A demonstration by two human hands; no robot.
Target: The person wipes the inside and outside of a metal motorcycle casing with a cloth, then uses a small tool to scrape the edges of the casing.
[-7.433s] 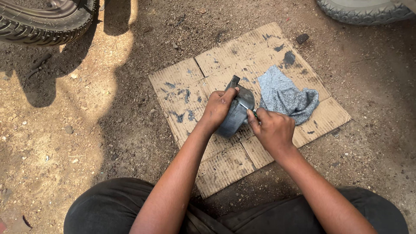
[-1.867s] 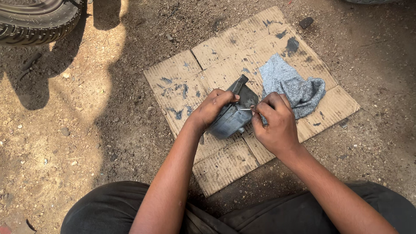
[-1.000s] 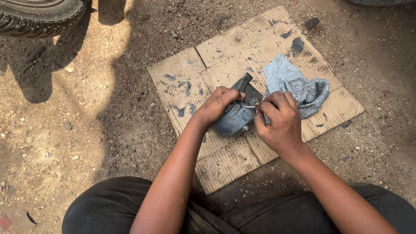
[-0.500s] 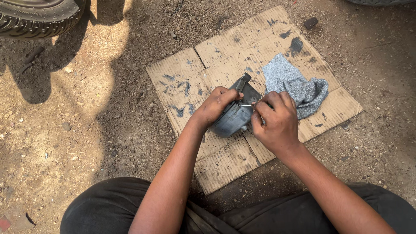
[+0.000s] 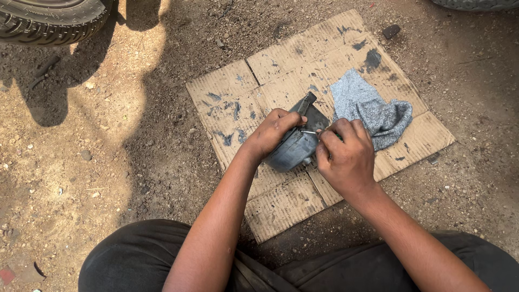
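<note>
Gripped the dark housing [image 5: 294,145] on the cardboard [image 5: 281,203] with left hand [image 5: 272,132] fingers curled, right hand [image 5: 346,157] fingers pinching a thin metal tool [image 5: 309,132] against it.

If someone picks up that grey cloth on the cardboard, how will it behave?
The grey cloth lies crumpled in soft folds, so it would probably hang limp. It looks thin, so likely light. Resting on the flat cardboard sheet, it shouldn't roll.

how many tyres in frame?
2, both cut off by the frame. One tyre at the top left corner on the dirt; a second tyre shows as a sliver at the top right edge. More may lie out of view.
</note>
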